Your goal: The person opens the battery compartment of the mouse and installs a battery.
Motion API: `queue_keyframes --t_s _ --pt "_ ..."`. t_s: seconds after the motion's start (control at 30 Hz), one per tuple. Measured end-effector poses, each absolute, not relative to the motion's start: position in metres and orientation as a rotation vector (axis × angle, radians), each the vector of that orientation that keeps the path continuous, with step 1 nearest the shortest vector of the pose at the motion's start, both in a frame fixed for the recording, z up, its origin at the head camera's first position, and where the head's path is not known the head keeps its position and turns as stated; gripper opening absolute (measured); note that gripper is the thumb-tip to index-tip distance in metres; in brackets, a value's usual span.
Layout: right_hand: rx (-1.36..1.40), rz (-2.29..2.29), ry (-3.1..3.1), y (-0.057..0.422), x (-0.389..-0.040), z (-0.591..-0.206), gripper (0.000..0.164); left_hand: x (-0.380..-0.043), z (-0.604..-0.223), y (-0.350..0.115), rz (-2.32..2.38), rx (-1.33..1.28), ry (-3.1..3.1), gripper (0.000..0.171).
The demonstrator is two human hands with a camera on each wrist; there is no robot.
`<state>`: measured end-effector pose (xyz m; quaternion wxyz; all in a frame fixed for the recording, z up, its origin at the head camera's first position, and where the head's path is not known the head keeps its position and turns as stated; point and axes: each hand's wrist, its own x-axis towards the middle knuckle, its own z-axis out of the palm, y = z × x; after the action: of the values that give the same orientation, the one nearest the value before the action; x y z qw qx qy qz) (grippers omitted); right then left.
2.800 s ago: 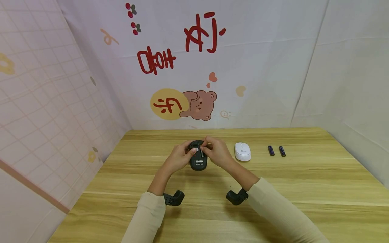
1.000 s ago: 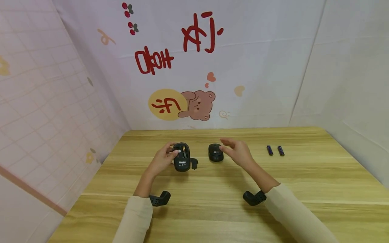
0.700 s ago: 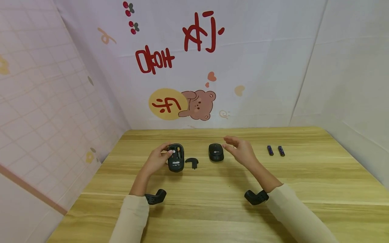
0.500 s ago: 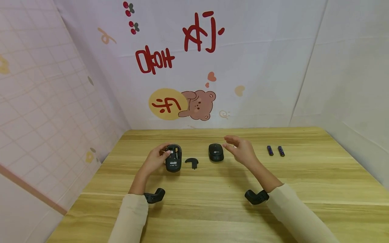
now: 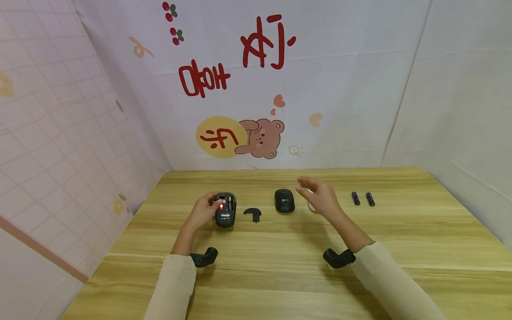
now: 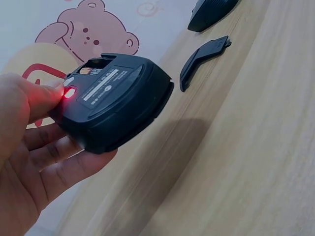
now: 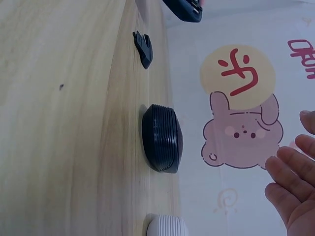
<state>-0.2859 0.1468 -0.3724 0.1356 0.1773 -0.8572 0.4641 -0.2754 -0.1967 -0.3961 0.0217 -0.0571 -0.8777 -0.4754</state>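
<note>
My left hand [image 5: 203,210] grips a black computer mouse [image 5: 226,220] turned underside up, thumb on its base. Its battery compartment is uncovered and a battery [image 5: 230,203] lies inside. A red light [image 6: 70,92] glows beside the thumb. In the left wrist view the mouse is raised off the table, casting a shadow. The loose black battery cover [image 5: 253,214] lies to its right on the wood. My right hand [image 5: 323,201] hovers with relaxed fingers, holding nothing, right of a second black mouse [image 5: 284,201]. Behind that hand a white mouse [image 7: 167,226] is mostly hidden in the head view.
Two dark blue batteries [image 5: 355,198] lie side by side at the right of the wooden table [image 5: 264,275]. A printed cloth backdrop [image 5: 344,80] stands behind the table, and another cloth wall [image 5: 60,133] borders it on the left.
Both hands were at the mouse earlier, the right at its battery slot. The right hand has withdrawn rightward; the left has carried the mouse leftward. The red light now shows.
</note>
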Motion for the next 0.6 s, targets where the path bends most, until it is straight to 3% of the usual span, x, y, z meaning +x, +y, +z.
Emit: queue_keyframes --t_s 0.6 --pt "0.454 1.246 -2.553 0.179 -0.291 -0.372 0.049 -0.279 -0.404 -0.198 -1.47 -0.154 -2.748 0.04"
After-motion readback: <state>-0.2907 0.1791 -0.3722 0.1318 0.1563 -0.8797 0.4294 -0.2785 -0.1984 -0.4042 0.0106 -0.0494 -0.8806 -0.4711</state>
